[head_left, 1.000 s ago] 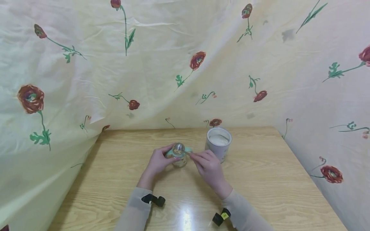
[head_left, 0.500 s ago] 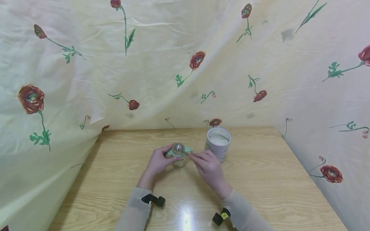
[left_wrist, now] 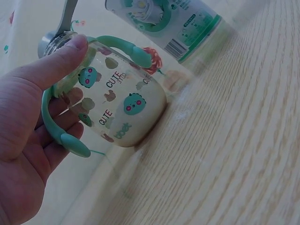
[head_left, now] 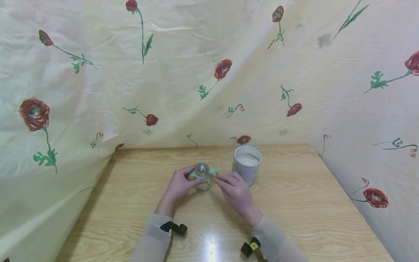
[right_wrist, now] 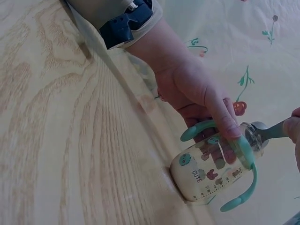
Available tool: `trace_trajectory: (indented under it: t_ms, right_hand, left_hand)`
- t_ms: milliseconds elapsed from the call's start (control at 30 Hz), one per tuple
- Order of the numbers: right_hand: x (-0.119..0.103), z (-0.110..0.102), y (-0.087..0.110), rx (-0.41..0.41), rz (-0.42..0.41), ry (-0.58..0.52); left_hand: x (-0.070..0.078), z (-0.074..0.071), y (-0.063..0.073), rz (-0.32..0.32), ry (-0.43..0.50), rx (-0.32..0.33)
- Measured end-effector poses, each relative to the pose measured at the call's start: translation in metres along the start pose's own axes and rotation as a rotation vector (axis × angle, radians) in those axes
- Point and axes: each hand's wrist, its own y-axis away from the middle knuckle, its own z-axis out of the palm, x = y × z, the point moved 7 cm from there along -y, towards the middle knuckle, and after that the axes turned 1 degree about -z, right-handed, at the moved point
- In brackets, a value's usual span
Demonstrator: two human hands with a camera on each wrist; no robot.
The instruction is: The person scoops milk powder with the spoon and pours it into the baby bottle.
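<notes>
A clear baby bottle (left_wrist: pixel 124 96) with green side handles and printed cartoon faces stands on the table, whitish contents in its lower part. My left hand (head_left: pixel 181 182) grips it around the neck, thumb across the near side of the green collar (right_wrist: pixel 243 152). In my right hand (head_left: pixel 238 193), the fingers pinch the handle of a metal spoon (left_wrist: pixel 68 18). The spoon's rounded bowl (head_left: pixel 202 168) lies at the bottle's open mouth. Only the fingertips of the right hand (right_wrist: pixel 294 129) show at the edge of the right wrist view.
An open can (head_left: pixel 247 171) of white powder stands just beyond the right hand, its printed side (left_wrist: pixel 168 23) showing in the left wrist view. The wooden table (head_left: pixel 311 203) meets a flowered cloth (head_left: pixel 183 72) at the back and sides. Each wrist carries a black camera.
The spoon's handle has swung slightly toward the person, its bowl staying at the bottle's mouth. The left hand and bottle hold their place.
</notes>
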Motion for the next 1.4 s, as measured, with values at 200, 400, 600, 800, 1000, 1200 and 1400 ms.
trace_trajectory:
  t_ms: [200, 400, 600, 800, 1000, 1200, 1400]
  right_hand:
    - [-0.0016, 0.0001, 0.0018, 0.010, -0.026, 0.008]
    - [-0.0007, 0.0010, 0.0033, 0.005, -0.025, 0.017]
    - [0.0011, 0.0010, 0.0050, 0.008, -0.022, 0.013]
    - [0.0015, 0.0004, 0.0050, 0.018, -0.029, 0.001]
    - [0.0037, -0.0009, 0.0057, 0.038, -0.012, -0.006]
    - [0.0052, -0.0017, 0.0045, 0.050, -0.005, 0.003]
    - [0.0057, -0.0009, 0.0038, 0.046, 0.005, 0.004]
  left_hand:
    - [-0.0012, 0.0005, 0.0003, -0.014, 0.000, -0.007]
    - [-0.0020, 0.0015, 0.0008, -0.029, 0.014, -0.015]
    - [-0.0014, 0.0020, 0.0001, -0.031, 0.008, -0.012]
    - [-0.0004, 0.0017, -0.0016, -0.027, 0.009, -0.007]
    - [0.0008, 0.0020, -0.0006, -0.018, 0.012, -0.012]
    - [-0.0004, 0.0013, 0.0006, -0.024, 0.006, -0.005]
    - [0.0002, 0.0004, 0.0007, -0.013, 0.006, -0.001]
